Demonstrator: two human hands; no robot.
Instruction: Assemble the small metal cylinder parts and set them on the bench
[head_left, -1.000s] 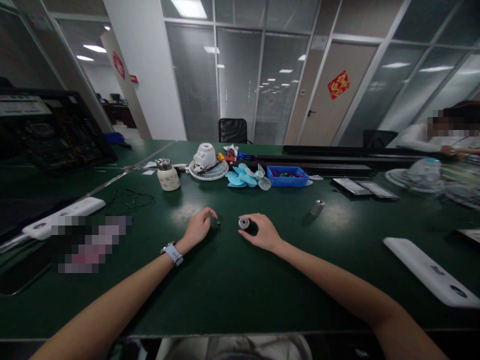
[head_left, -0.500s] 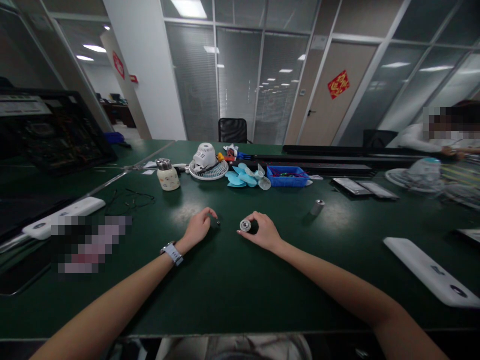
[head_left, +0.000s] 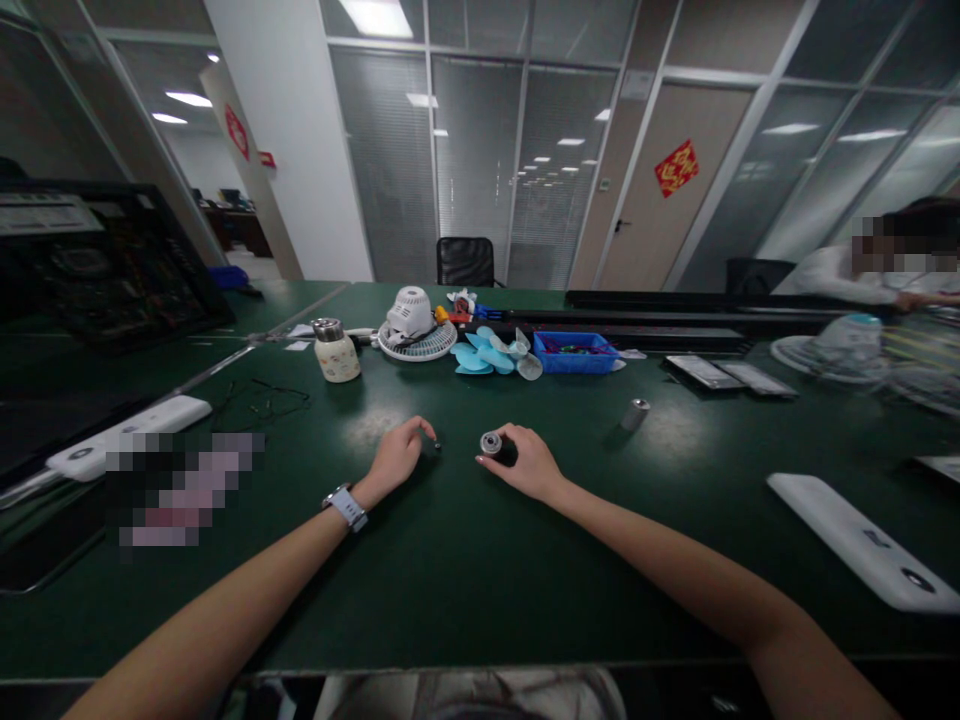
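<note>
My right hand grips a small round metal part between thumb and fingers, just above the green table. A central hole or hub shows on the part's end face. Left of it, my left hand rests on the table with loosely curved fingers and a watch at the wrist. A tiny dark metal piece is right by the left fingertip; whether they touch, I cannot tell. Further right stands a silver metal cylinder, apart from both hands.
Along the back are a patterned bottle, a white fan head, light-blue fan blades and a blue bin of small parts. White oblong casings lie at both sides. Another person sits far right.
My right hand has tilted the round metal part, so its end face sits a little higher and at a different angle. The left hand stays in place.
</note>
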